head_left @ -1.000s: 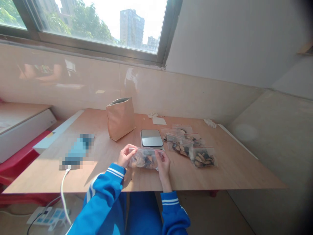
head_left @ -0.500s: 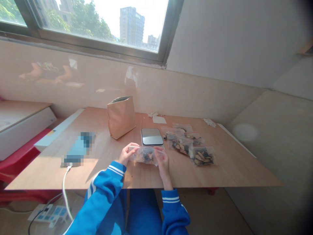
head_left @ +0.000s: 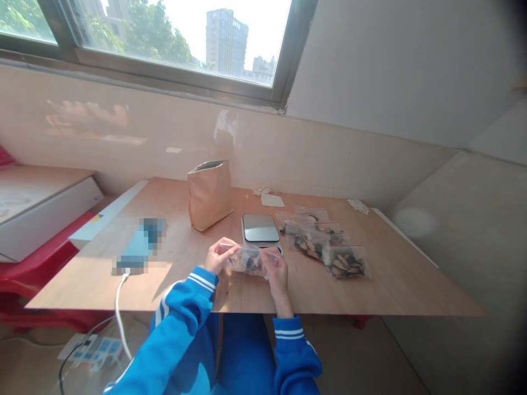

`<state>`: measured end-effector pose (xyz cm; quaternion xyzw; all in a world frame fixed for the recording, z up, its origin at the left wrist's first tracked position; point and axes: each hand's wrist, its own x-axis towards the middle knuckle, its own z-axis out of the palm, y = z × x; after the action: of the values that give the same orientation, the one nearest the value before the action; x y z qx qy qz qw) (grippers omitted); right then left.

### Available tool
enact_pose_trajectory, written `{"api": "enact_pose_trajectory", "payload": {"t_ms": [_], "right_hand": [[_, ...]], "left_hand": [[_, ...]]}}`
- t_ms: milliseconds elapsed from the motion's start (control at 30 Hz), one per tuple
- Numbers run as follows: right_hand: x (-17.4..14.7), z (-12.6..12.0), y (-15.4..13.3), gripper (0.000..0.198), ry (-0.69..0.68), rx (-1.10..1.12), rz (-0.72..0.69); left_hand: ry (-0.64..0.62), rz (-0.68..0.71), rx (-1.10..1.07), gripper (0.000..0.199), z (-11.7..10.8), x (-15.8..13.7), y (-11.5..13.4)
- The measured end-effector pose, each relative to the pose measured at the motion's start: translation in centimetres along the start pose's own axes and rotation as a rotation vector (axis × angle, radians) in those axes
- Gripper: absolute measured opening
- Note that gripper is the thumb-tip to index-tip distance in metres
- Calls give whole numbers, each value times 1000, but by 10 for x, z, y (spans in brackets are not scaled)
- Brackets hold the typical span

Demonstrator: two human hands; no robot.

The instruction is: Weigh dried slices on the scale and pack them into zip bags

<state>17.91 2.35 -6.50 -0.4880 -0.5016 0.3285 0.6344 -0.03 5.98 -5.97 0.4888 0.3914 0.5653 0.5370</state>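
Observation:
A clear zip-lock bag with dark and pale dried pieces inside is stretched between my two hands, just in front of the kitchen scale. My left hand pinches its upper left corner. On the other side, my right hand grips the upper right corner, thumb along the top edge. The scale has a shiny square plate with nothing on it; its front edge is partly hidden by the bag and my right hand. Several filled zip-lock bags of similar dried slices lie to the right of the scale.
A brown paper bag stands with its top open behind my left hand. At the left lies a blurred phone-like device with a white cable. A white paper and crumpled scraps lie along the table's back.
The whole view has shifted slightly, so the table things appear a little further right. Both hands keep their hold on the zip-lock bag, with little other movement.

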Motion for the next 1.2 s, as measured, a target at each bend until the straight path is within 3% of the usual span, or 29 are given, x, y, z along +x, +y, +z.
{"api": "enact_pose_trajectory", "payload": {"t_ms": [167,367,767,1067,1200], "right_hand": [[2,-1,-2,27,1,37,100],[4,0,-12,30,-141,48,146],[2,7,-10,24,-78,-44,35],[4,3,-10,27,-141,-20,60],[3,5,-10,28,-98,-24,97]], "left_hand": [[-62,-36,11,37,-1,0,1],[-131,-69,79,37,-3,-1,2],[9,-33,84,35,1,-6,3],[-33,-68,97,39,0,-3,9],[-31,-44,126,38,-1,-3,6]]}}
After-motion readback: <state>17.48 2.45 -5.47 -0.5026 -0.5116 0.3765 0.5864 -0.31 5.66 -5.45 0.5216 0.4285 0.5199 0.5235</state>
